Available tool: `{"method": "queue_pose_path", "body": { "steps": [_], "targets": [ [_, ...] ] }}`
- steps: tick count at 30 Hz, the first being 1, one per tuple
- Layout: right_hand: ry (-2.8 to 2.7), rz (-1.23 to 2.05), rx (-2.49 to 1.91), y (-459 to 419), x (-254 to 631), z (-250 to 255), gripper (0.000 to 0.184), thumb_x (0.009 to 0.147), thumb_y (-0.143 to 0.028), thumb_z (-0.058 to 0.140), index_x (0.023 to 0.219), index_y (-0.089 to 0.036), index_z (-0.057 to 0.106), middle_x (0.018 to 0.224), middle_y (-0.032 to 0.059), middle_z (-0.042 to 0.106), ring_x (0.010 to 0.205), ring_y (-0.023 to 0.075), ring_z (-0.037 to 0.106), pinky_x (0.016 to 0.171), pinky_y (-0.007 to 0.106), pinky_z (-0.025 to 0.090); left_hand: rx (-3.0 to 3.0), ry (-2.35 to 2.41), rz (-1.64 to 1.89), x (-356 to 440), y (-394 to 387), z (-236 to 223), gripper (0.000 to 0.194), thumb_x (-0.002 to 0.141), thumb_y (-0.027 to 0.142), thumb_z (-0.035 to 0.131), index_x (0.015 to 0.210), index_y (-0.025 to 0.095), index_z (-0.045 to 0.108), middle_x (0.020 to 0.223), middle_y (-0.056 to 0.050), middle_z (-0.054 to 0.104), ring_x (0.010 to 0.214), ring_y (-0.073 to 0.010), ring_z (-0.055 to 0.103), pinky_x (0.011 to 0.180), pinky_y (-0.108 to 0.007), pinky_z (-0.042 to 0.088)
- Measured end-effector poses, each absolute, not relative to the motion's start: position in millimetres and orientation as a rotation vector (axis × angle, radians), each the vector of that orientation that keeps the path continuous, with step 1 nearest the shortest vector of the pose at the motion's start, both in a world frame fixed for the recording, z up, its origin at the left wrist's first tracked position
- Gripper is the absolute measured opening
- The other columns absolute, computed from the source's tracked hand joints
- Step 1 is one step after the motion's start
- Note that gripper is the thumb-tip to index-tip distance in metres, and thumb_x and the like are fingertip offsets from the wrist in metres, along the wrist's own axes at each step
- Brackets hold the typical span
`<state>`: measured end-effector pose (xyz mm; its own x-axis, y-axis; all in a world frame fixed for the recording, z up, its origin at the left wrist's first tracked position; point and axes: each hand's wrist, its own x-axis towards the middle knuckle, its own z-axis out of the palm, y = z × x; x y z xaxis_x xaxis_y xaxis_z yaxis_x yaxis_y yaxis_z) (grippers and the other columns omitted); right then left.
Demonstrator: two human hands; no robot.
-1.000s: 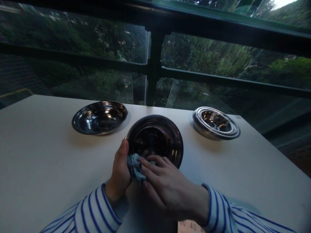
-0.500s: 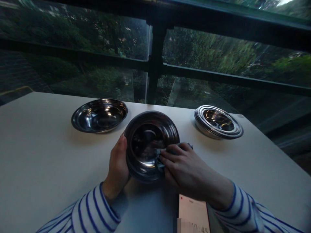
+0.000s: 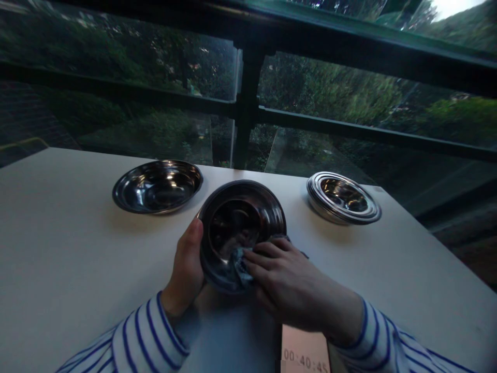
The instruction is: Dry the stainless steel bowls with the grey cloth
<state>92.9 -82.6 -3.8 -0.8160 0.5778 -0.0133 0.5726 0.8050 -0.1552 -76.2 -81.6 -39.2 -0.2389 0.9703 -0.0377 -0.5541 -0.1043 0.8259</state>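
A shiny steel bowl (image 3: 240, 220) is tilted toward me above the white table (image 3: 58, 259). My left hand (image 3: 186, 269) grips its left rim, thumb on the edge. A blue-grey cloth (image 3: 236, 265) is pressed against the bowl's lower inside rim by my right hand (image 3: 287, 285), whose fingers are closed on the cloth. Both sleeves are white with blue stripes.
A single steel bowl (image 3: 157, 185) lies at the back left. A stack of steel bowls (image 3: 344, 197) stands at the back right. A phone with a timer (image 3: 305, 352) lies at the near edge. A dark railing (image 3: 244, 103) with glass runs behind the table.
The bowl has been tilted up toward me. My right hand with the cloth slid from the bowl's near-left rim round to the right, then back toward the lower middle.
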Motion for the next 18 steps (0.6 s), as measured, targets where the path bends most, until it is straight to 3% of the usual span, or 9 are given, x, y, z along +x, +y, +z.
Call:
{"method": "queue_pose_path", "body": {
  "steps": [4,6,11,14,18],
  "targets": [
    [-2.865,-0.106,-1.172,-70,105,-9,0.038,0.086,-0.025,0.044,0.118,-0.009,0.055,0.124,0.0145,0.055,0.117,0.0299,0.041,0.092,0.047,0.028,0.704,0.913,1.644,-79,-78,-42,0.045,0.078,0.048,0.053,0.11,0.019,0.063,0.11,-0.007,0.067,0.118,-0.0293,0.049,0.097,-0.043,0.039],
    [-2.867,-0.122,-1.178,-69,106,-8,0.037,0.086,-0.025,0.045,0.117,-0.008,0.055,0.123,0.0155,0.055,0.116,0.0301,0.041,0.091,0.047,0.028,0.697,0.925,1.655,-78,-78,-42,0.045,0.077,0.049,0.053,0.11,0.02,0.063,0.109,-0.007,0.068,0.118,-0.0295,0.049,0.097,-0.043,0.04],
    [-2.952,0.304,-0.959,-81,95,5,0.03,0.087,-0.026,0.041,0.109,-0.016,0.058,0.114,0.0079,0.061,0.105,0.0238,0.049,0.088,0.041,0.032,0.668,0.931,1.656,-76,-81,-43,0.045,0.078,0.05,0.052,0.106,0.018,0.065,0.107,-0.007,0.069,0.115,-0.0307,0.051,0.096,-0.044,0.041],
    [-2.916,0.541,-0.788,-89,83,7,0.032,0.089,-0.024,0.037,0.118,-0.017,0.05,0.128,0.0045,0.052,0.11,0.0212,0.045,0.09,0.037,0.035,0.64,0.93,1.659,-75,-83,-42,0.045,0.077,0.05,0.054,0.106,0.017,0.065,0.107,-0.007,0.068,0.114,-0.0312,0.052,0.094,-0.044,0.043],
    [-2.818,0.62,-0.777,-92,72,0,0.039,0.09,-0.024,0.034,0.129,-0.015,0.039,0.14,0.0051,0.039,0.117,0.0218,0.037,0.093,0.038,0.036,0.627,0.917,1.631,-73,-87,-40,0.048,0.076,0.05,0.054,0.109,0.016,0.063,0.105,-0.008,0.069,0.11,-0.0313,0.055,0.091,-0.044,0.045]
  ]
}}
